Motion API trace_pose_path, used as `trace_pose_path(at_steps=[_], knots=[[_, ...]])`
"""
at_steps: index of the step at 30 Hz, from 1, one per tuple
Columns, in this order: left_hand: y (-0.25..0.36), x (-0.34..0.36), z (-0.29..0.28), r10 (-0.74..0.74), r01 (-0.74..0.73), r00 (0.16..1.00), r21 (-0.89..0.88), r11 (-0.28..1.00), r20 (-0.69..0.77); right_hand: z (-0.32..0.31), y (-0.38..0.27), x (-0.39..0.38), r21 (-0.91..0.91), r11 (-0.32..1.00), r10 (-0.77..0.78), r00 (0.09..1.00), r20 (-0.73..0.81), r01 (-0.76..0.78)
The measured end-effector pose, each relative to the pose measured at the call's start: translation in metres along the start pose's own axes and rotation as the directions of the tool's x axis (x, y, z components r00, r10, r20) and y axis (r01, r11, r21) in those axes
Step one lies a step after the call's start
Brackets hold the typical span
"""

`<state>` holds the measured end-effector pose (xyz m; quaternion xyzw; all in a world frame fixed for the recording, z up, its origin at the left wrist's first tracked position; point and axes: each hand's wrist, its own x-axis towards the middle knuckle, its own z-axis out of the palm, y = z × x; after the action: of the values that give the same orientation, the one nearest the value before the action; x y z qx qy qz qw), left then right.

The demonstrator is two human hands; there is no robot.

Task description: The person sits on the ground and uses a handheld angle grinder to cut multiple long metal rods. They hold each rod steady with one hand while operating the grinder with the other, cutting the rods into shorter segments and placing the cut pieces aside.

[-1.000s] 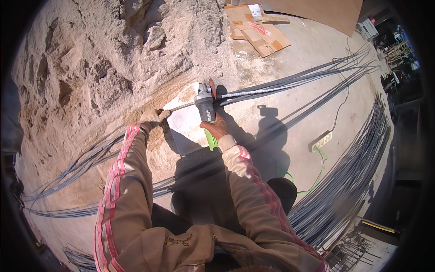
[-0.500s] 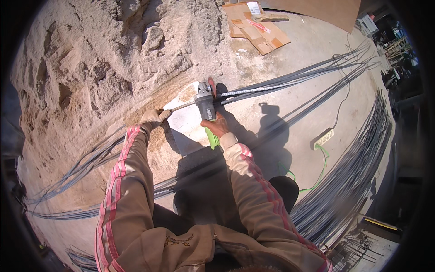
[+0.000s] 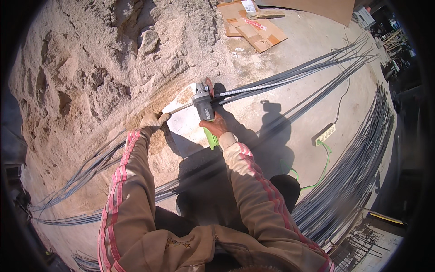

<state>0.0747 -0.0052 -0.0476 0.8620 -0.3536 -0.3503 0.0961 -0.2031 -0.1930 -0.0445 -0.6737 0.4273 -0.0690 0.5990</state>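
Wrapped round the green and grey angle grinder (image 3: 206, 111) is my bare right hand (image 3: 215, 125). The grinder's reddish disc (image 3: 209, 86) stands across a ribbed steel bar (image 3: 181, 109); whether it touches the bar I cannot tell. My left hand (image 3: 153, 121), in a pale work glove, is closed round the bar to the left of the grinder. Below the bar lies a white slab (image 3: 183, 129), partly in shadow. To the right of the disc, the bar's line runs on among a bundle of dark steel bars (image 3: 272, 84).
A mound of pale sand (image 3: 104, 63) rises at the upper left. Flattened cardboard (image 3: 256, 29) lies at the top. On the right are a white power strip (image 3: 325, 134) with a green cord (image 3: 327, 163) and a large stack of rods (image 3: 349, 181).
The view has shifted slightly. Both hands keep their grips, and the grinder stays at nearly the same place on the bar.
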Motion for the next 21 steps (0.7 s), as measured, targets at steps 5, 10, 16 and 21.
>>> trace_pose_path(at_steps=[5,10,16,21], knots=[[-0.012,0.006,0.005,0.004,-0.003,0.999,0.028,1.0,-0.041,0.005,0.0,0.003,0.017,1.0,0.008,1.0,-0.001,-0.008],[-0.014,0.009,0.005,-0.007,0.007,1.0,0.036,0.999,-0.012,0.005,0.003,0.004,0.021,1.0,0.01,1.0,0.018,-0.011],[-0.013,0.008,0.004,-0.011,0.011,1.0,0.028,1.0,0.007,0.007,0.013,0.013,-0.016,0.999,0.028,1.0,0.012,-0.028],[-0.011,0.006,0.002,-0.026,0.026,1.0,0.064,0.998,0.005,0.007,0.007,0.009,0.03,0.999,0.021,1.0,0.023,-0.022]])
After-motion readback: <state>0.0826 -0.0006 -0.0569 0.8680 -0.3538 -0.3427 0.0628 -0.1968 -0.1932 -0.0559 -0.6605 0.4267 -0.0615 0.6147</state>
